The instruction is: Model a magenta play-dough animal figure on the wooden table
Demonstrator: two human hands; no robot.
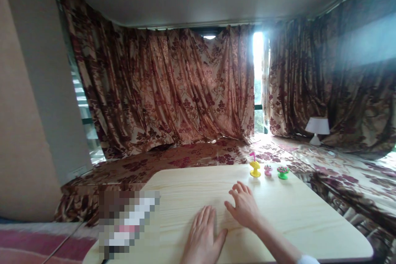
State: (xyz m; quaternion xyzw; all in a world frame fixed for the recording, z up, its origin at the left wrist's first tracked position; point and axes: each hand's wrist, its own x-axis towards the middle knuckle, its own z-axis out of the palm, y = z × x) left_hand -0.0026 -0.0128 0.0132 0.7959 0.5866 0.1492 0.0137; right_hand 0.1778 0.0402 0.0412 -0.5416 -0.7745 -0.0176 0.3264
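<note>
My left hand (203, 235) lies flat on the light wooden table (182, 189), fingers stretched forward and thumb apart, holding nothing. To its right, my right hand (243, 206) is over the tabletop with fingers spread and slightly bent, also without anything in it. Beyond the right hand, near the table's far edge, three small toys stand in a row. The nearest to that hand is a yellow toy (255, 169) with a pink piece sticking up. Beside it is a small pink toy (268, 170), then a green toy (282, 172) with pinkish dots on top. Neither hand touches them.
A pixelated patch (130, 222) covers a whitish item at the table's left side; a dark cable shows below it. Behind the table runs a ledge with floral cloth (185, 156), backed by floral curtains (185, 90). A white lamp (317, 126) stands on the right ledge.
</note>
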